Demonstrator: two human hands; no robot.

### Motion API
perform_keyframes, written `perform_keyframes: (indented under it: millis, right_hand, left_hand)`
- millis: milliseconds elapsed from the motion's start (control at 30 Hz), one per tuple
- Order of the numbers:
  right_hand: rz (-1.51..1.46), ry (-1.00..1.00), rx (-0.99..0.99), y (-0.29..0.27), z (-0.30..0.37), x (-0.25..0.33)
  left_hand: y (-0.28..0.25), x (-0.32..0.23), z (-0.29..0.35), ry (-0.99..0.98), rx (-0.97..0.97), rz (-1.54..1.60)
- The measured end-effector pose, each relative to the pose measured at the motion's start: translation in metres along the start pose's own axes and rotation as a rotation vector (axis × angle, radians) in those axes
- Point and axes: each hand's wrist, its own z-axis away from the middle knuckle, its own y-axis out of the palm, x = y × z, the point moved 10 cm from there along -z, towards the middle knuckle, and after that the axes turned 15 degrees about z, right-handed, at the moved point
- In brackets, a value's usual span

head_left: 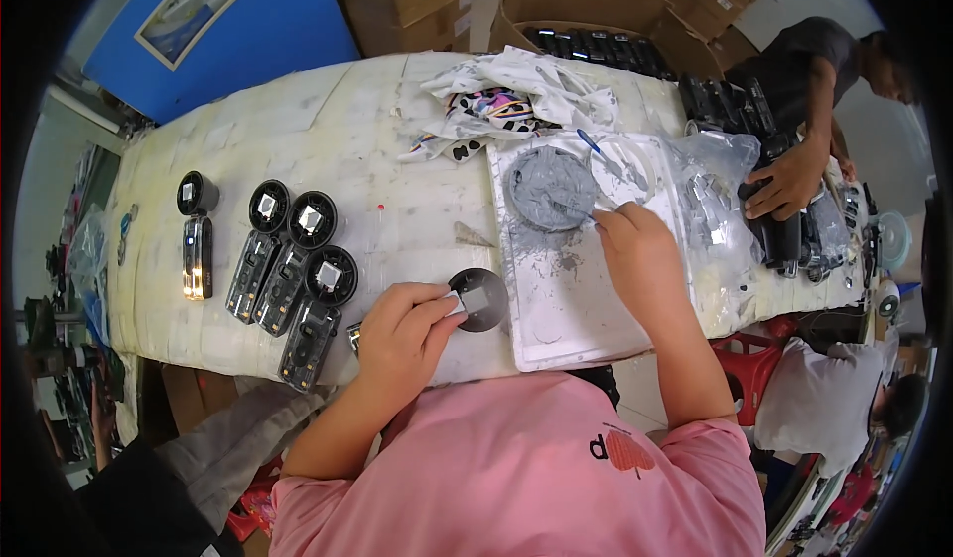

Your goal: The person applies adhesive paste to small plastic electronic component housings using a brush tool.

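Observation:
Close to the table's front edge, my left hand pinches a small pale flat piece. Beside those fingertips lies a round black part with a silvery square on its face. My right hand is closed on a thin tool, mostly covered by the fingers, whose tip reaches into grey paste. The paste fills a round tub on a smeared white tray. Partly hidden behind my left hand is another small dark part.
Black devices with round heads stand left of my hands. A bunched cloth lies beyond the tray, on which a blue-ended tool rests. At right, another person's hand touches dark parts beside a clear plastic bag.

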Motion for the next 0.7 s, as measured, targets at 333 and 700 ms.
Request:
perform_keyframes:
  millis: [333,700]
  right_hand:
    - [-0.130,-0.172,0.015,-0.036,-0.010,0.005]
    - [-0.659,-0.251,-0.196,-0.040,0.041,0.075]
  left_hand:
    - [-0.003,-0.003,0.004,-0.067,0.117,-0.024]
    - [-0.008,0.020,0.018,-0.237,-0.093,0.201]
